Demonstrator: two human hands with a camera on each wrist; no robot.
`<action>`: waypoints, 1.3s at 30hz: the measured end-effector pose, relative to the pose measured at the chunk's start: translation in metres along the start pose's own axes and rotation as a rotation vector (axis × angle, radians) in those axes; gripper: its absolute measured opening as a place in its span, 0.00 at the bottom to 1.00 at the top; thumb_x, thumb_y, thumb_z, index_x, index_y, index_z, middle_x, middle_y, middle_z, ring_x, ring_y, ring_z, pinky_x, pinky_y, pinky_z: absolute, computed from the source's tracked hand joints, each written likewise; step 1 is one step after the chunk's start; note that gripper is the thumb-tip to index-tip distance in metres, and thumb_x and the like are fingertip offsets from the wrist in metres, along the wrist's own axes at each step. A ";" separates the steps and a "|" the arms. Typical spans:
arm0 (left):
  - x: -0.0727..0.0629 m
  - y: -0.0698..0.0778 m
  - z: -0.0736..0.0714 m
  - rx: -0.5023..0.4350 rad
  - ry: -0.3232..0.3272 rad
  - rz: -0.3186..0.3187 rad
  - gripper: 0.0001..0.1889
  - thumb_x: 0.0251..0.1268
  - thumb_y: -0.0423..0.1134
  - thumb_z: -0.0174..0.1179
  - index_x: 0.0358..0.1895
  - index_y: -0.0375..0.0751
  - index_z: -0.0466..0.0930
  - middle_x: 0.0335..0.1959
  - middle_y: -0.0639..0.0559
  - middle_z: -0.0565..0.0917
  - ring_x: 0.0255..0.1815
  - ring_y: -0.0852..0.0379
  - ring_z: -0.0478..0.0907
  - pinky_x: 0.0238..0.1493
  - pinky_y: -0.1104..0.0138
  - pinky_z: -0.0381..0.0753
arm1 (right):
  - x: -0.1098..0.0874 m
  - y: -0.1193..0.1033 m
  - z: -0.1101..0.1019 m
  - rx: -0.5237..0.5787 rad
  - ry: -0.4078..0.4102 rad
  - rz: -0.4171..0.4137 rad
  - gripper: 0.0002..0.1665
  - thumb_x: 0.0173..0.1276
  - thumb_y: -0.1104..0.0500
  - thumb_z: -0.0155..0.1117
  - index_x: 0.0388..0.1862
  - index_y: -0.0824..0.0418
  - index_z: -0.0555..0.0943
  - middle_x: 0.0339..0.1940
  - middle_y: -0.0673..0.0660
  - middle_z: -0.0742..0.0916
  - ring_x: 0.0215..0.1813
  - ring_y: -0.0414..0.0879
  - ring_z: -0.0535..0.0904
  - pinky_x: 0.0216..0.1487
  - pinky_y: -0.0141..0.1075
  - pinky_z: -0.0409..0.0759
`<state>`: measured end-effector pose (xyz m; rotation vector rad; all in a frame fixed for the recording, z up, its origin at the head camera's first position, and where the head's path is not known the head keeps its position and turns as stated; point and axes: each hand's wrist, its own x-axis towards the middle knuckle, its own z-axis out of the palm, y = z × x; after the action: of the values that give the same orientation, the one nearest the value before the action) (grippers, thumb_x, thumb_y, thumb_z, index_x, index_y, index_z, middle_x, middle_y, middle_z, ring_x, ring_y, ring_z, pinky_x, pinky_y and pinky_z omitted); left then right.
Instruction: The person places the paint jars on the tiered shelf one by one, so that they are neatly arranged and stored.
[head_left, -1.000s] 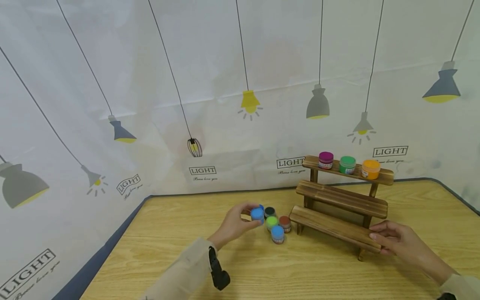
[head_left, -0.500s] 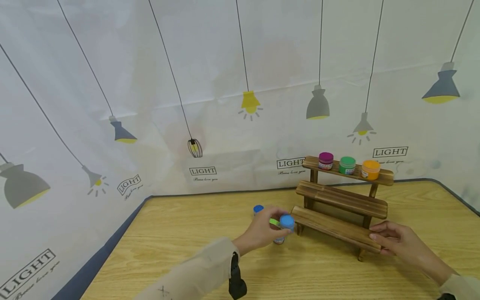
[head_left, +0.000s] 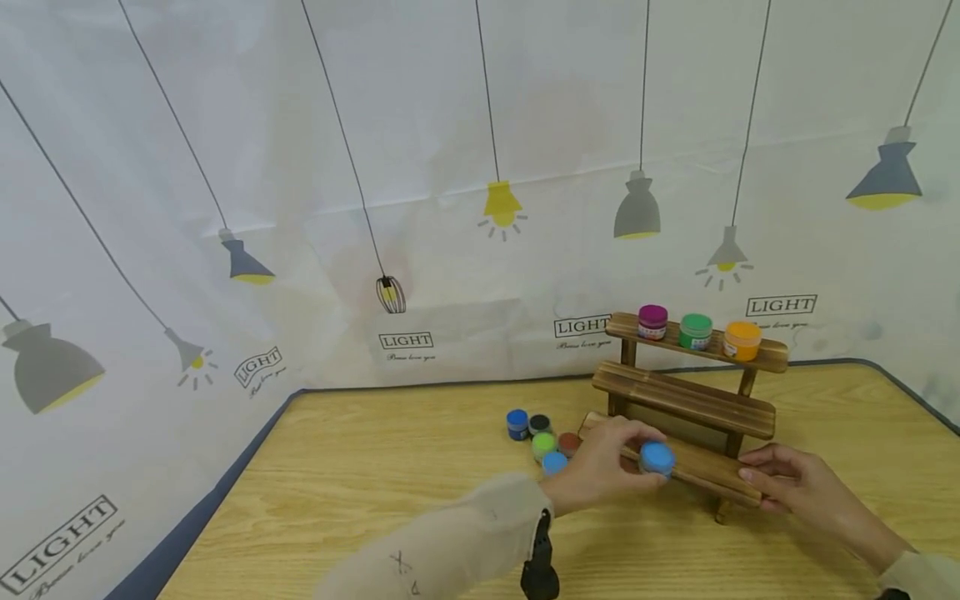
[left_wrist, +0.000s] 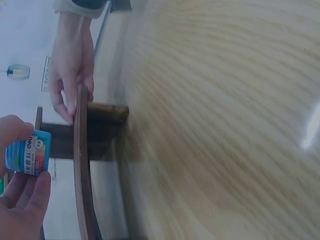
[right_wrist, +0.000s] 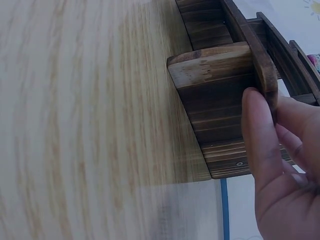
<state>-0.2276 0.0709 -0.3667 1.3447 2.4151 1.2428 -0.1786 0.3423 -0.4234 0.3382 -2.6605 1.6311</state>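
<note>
White fabric backdrop point(head_left: 450, 100), printed with hanging lamps and the word LIGHT, is spread across the upper frame; below it is set a pale wood-grain bench point(head_left: 375, 450).

Display rack point(head_left: 682, 392), dark-stained wood, three-tiered: stood right of centre. Along its top tier are ranged a round purple-lidded jar point(head_left: 652, 323), a green-lidded jar point(head_left: 696, 332) and an orange-lidded jar point(head_left: 742, 342).

Loose jars, grouped on the bench at lower centre: one dark blue jar point(head_left: 517, 425), one black jar point(head_left: 539, 425), one lime-green jar point(head_left: 544, 447), one reddish-brown jar point(head_left: 569, 444) and one second light-blue jar point(head_left: 554, 463), the last two partly hidden.

Change noted: a small round light-blue plastic jar point(head_left: 657, 459) has been carried rightward, from beside the group to the front of the rack's lowest tier. It is judged to be in transport, not yet rested on any surface; a gap from the plank is shown in the left wrist view.

Hands: the light-blue jar is pinched between thumb and fingers of the left hand point(head_left: 611, 462). By the right hand point(head_left: 802, 487), the lowest tier's right end is gripped, right of the carried jar and apart from it.
</note>
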 end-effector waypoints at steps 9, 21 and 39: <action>0.026 0.023 0.022 0.057 0.009 0.013 0.19 0.54 0.39 0.62 0.51 0.44 0.74 0.41 0.57 0.73 0.39 0.72 0.69 0.32 0.85 0.70 | 0.000 0.000 0.000 -0.024 0.004 -0.048 0.20 0.68 0.64 0.49 0.47 0.83 0.67 0.32 0.40 0.80 0.28 0.39 0.78 0.26 0.37 0.79; 0.063 0.029 0.026 0.059 0.128 -0.005 0.20 0.53 0.42 0.63 0.51 0.45 0.74 0.42 0.59 0.74 0.39 0.72 0.70 0.36 0.83 0.68 | 0.001 0.002 -0.003 0.027 -0.018 -0.017 0.20 0.68 0.62 0.50 0.47 0.81 0.67 0.32 0.41 0.80 0.30 0.39 0.79 0.28 0.37 0.79; 0.084 0.023 0.033 0.094 0.155 -0.067 0.22 0.54 0.40 0.62 0.54 0.45 0.73 0.45 0.58 0.73 0.41 0.71 0.70 0.36 0.85 0.67 | 0.000 -0.002 -0.001 0.003 -0.005 0.063 0.23 0.68 0.59 0.51 0.49 0.80 0.67 0.36 0.50 0.80 0.31 0.39 0.78 0.30 0.37 0.79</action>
<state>-0.2482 0.1606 -0.3491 1.2212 2.6311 1.2759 -0.1781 0.3423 -0.4209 0.2613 -2.6997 1.6527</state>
